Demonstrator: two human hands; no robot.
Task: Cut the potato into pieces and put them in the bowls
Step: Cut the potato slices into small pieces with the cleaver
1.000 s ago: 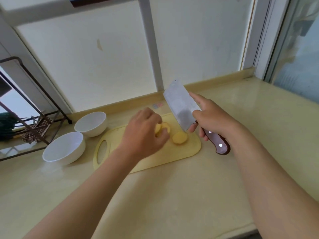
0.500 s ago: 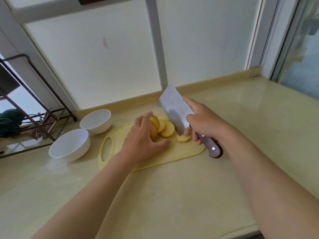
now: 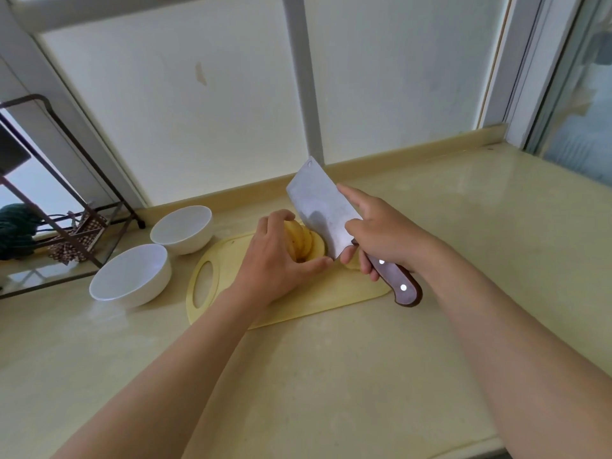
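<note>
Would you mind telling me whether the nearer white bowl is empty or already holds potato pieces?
Empty: the nearer white bowl shows only bare white inside; the potato slices lie on the cutting board.

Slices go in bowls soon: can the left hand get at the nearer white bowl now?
Probably yes: the left hand holds the potato slices on the cutting board, and the nearer bowl sits just left of it, nothing standing between.

On the yellow cutting board [image 3: 298, 303], the left hand [image 3: 275, 263] grips the sliced potato [image 3: 303, 241]. The right hand [image 3: 381, 233] holds a cleaver [image 3: 323, 210] against the slices. Two white bowls [image 3: 132, 276] stand left on the counter [image 3: 314, 376].
</note>
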